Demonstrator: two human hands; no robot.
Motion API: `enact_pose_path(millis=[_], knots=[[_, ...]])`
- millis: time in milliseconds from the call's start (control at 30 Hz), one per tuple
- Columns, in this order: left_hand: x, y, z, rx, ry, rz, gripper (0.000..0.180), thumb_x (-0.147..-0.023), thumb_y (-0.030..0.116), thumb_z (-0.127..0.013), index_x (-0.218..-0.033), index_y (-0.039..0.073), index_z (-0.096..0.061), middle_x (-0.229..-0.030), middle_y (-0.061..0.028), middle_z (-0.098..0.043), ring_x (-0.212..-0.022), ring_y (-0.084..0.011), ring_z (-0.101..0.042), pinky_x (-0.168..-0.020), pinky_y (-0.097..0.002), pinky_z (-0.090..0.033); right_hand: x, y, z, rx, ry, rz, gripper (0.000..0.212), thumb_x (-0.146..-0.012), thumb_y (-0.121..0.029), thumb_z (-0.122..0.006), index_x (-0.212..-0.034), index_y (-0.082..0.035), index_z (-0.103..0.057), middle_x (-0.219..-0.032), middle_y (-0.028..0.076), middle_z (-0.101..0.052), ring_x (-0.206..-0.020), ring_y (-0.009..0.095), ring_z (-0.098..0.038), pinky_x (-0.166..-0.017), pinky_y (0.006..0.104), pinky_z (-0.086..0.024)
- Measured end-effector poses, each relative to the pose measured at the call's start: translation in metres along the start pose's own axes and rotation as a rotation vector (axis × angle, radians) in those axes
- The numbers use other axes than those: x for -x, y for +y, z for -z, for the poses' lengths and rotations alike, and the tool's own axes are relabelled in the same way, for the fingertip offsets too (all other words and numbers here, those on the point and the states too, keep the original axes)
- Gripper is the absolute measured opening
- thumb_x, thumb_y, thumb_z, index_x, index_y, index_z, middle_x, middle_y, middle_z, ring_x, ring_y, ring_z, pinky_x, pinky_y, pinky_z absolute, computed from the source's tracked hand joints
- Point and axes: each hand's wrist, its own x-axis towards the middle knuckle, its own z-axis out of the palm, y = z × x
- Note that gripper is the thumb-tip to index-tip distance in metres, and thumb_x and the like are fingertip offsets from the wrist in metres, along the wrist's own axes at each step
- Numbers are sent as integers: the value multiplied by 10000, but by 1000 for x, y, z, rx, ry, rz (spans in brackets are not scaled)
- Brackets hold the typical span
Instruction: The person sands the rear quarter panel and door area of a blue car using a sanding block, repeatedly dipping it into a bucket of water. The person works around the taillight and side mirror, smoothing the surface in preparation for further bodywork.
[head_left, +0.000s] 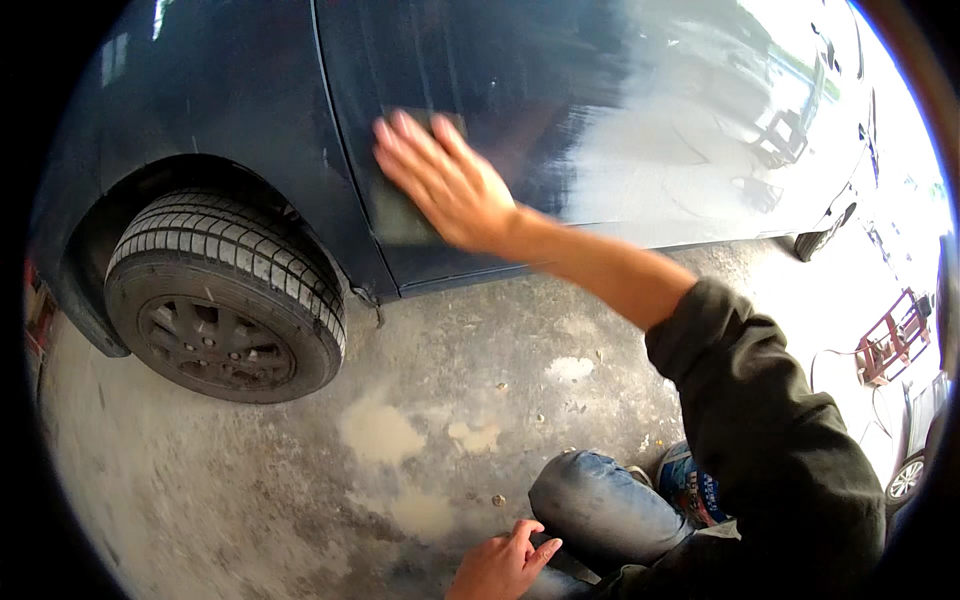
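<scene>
My right hand [450, 190] lies flat against the dark blue car door [480, 60], its fingers stretched out and slightly blurred. Under and around it shows a greenish-grey, square-edged patch [402, 218]; whether this is a loose sheet or part of the door's surface I cannot tell. Toward the rear, the door's paint turns pale and whitish. Low in the picture, my left hand [503, 567] is beside my bent knee [600, 505], thumb and forefinger apart, with nothing seen in it. Its lower part is cut off by the frame.
Left of the door, a front wheel [225, 300] turns outward from its arch. Stained concrete floor [440, 380] spreads below the car. A printed blue bucket [690, 485] stands by my leg, partly hidden by my sleeve. Farther right are a red metal frame [893, 340] and another car [915, 460].
</scene>
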Motion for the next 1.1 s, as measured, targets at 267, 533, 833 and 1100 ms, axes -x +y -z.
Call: enact_pose_path(millis=[267, 533, 833, 1100], knots=[[-2, -9, -4, -22, 17, -29, 339, -980, 405, -627, -1124, 99, -595, -920, -151, -728, -864, -384, -694, -699, -489, -539, 48, 8, -26, -52, -247, 323, 698, -1026, -282, -413, -1631, -123, -103, -1708, 60, 26, -1570, 231, 57, -1275, 432, 31], [-4, -11, -5, 150, 19, -100, 291, -982, 334, -652, -1090, 72, -589, -878, -163, -720, -815, -394, -692, -653, -476, -537, 18, -15, -21, -44, -30, 165, 734, -949, -273, -476, -1608, -66, -228, -1702, 142, -68, -1575, 298, -22, -1269, 496, -12], [1, -4, -5, 3, 49, -79, 270, -995, 303, -637, -1138, 75, -608, -924, -166, -726, -843, -390, -695, -681, -467, -548, 0, 39, 0, -69, -144, 314, 647, -1040, -294, -391, -1625, -142, -160, -1708, 25, -79, -1571, 175, -39, -1289, 411, -36], [-52, 15, 18, -147, 341, -348, 399, -971, 316, -642, -1229, 13, -612, -1201, -199, -662, -1087, -343, -660, -881, -445, -546, 92, 11, -24, -77, -276, 606, 670, -1002, -290, -463, -1608, -129, -229, -1700, 46, -131, -1571, 223, -63, -1287, 453, -15]])
